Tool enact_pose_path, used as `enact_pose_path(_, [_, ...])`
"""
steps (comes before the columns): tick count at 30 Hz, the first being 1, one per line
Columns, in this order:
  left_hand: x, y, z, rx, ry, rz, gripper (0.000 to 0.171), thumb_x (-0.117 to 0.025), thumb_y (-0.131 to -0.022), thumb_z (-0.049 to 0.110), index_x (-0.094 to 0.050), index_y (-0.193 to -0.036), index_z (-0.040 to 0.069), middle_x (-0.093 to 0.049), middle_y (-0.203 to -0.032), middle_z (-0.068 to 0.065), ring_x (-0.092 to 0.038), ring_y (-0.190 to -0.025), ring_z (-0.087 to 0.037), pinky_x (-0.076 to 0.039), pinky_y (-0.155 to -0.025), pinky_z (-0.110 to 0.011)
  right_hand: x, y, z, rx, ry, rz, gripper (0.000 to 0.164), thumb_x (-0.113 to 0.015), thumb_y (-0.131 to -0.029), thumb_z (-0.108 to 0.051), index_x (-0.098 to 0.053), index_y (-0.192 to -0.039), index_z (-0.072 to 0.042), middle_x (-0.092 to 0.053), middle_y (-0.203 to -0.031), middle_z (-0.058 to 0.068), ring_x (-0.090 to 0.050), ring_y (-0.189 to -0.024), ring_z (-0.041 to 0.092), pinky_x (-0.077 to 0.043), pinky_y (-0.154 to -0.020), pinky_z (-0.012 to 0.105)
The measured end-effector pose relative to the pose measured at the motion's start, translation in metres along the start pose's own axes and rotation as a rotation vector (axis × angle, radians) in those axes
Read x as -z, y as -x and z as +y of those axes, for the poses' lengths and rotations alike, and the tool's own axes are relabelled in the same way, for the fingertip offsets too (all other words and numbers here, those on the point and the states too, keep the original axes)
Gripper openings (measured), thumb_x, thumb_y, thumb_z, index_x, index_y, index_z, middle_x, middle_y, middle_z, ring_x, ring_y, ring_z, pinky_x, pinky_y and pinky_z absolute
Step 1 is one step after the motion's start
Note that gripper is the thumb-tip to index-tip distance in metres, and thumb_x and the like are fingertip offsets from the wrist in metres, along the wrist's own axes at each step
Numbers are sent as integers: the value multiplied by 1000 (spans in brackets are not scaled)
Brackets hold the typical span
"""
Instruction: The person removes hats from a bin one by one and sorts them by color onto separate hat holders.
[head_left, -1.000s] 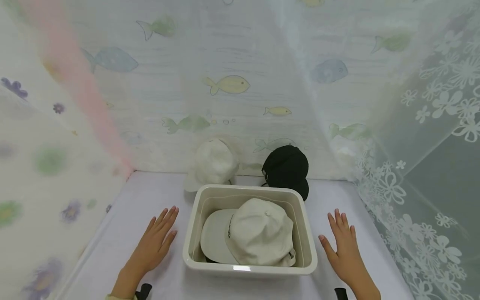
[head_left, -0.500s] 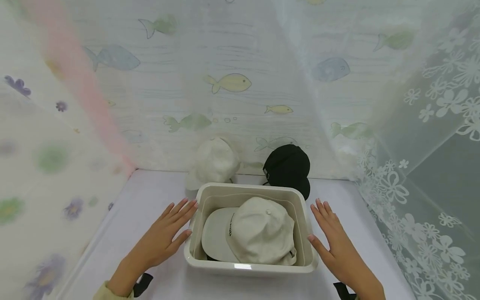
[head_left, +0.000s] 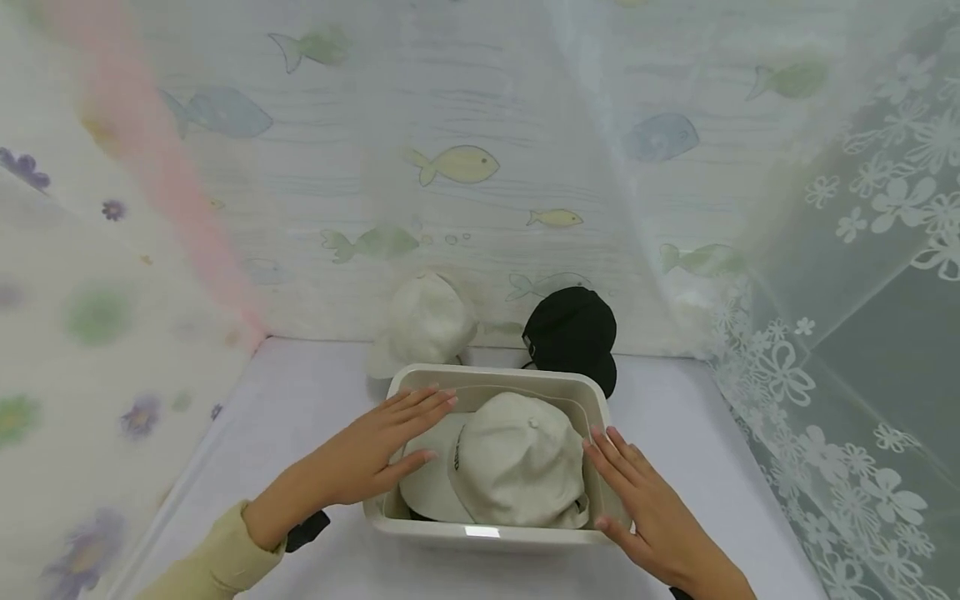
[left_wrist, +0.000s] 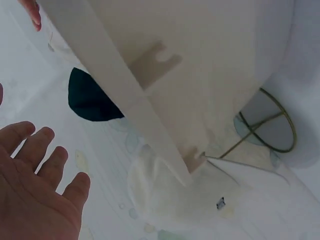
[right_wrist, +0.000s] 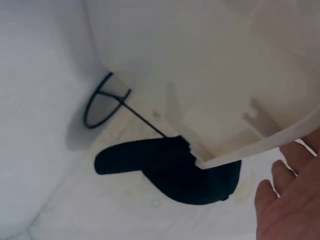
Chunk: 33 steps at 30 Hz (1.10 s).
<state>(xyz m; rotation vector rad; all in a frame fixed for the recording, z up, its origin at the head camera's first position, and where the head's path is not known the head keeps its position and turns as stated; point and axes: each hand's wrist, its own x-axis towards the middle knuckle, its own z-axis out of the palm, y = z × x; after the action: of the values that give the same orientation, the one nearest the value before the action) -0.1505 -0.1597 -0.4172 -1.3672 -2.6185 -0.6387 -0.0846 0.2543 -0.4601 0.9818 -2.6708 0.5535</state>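
Note:
A cream plastic bin (head_left: 495, 540) holds an off-white baseball cap (head_left: 517, 467), its brim pointing left. A sliver of something dark shows under the brim. My left hand (head_left: 386, 442), fingers straight, hovers over the bin's left side, overlapping the cap's brim in the head view. My right hand (head_left: 645, 500) reaches over the right rim, fingertips near the back of the cap's crown. Neither hand grips anything. In the left wrist view the left palm (left_wrist: 42, 185) is beside the bin's wall; in the right wrist view the right fingers (right_wrist: 284, 177) are close by the rim.
Behind the bin, a white cap (head_left: 431, 321) stands at left and a black cap (head_left: 573, 329) at right. Wire stands, with a thin rod (right_wrist: 145, 120) and ring base, show beside these caps. A fish-patterned curtain (head_left: 457, 167) hangs behind the white table (head_left: 307, 392).
Both hands have come inward from either side of the bin to above its edges. The left hand has moved right, the right hand left. The bin and caps stay put.

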Motion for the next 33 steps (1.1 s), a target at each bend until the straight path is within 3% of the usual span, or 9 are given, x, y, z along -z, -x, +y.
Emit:
enact_pose_path(6, [0, -26, 4, -11, 161, -56, 60, -52, -108, 34, -30, -162, 19, -28, -167, 6, -26, -154, -23, -30, -122, -49, -3, 6, 10, 84, 22, 9, 77, -62, -99, -44, -35, -158, -3, -31, -165, 16, -21, -155, 29, -3, -127, 23])
enact_pose_path(12, [-12, -52, 4, -34, 355, -16, 54, -60, -104, 20, -43, -154, 5, -42, -160, -6, -38, -149, -27, -36, -120, -45, -9, 10, 18, 133, 6, 17, 74, -59, -101, -44, -37, -155, 1, -32, -165, 14, -25, -154, 28, -8, -126, 20])
enact_pose_path(15, [-14, -57, 2, 10, 378, -9, 51, -61, -103, 18, -48, -151, 3, -49, -155, -10, -44, -145, -27, -41, -116, -45, -11, 10, 21, 170, -19, 32, 73, -54, -103, -46, -38, -154, 3, -33, -165, 14, -26, -154, 28, -11, -126, 20])
enact_pose_path(21, [-6, -69, 0, 130, 453, -101, 49, -57, -104, 16, -48, -151, 5, -50, -154, -9, -45, -144, -26, -42, -115, -49, -13, 10, 25, 219, -45, 62, 73, -48, -105, -50, -40, -152, 6, -35, -163, 17, -28, -153, 29, -13, -126, 22])
enact_pose_path(27, [-4, -87, 2, 165, 533, -134, 50, -58, -102, 15, -50, -150, 6, -49, -155, -8, -42, -145, -26, -40, -117, -48, -12, 9, 26, 207, -51, 65, 73, -52, -104, -48, -39, -153, 5, -34, -163, 17, -27, -153, 28, -13, -126, 21])
enact_pose_path(33, [-16, -99, 4, 213, 551, -176, 52, -63, -100, 21, -52, -149, 8, -51, -154, -3, -45, -144, -22, -40, -117, -45, -13, 8, 27, 225, -66, 72, 73, -46, -106, -50, -39, -152, 7, -35, -162, 19, -27, -154, 28, -13, -126, 22])
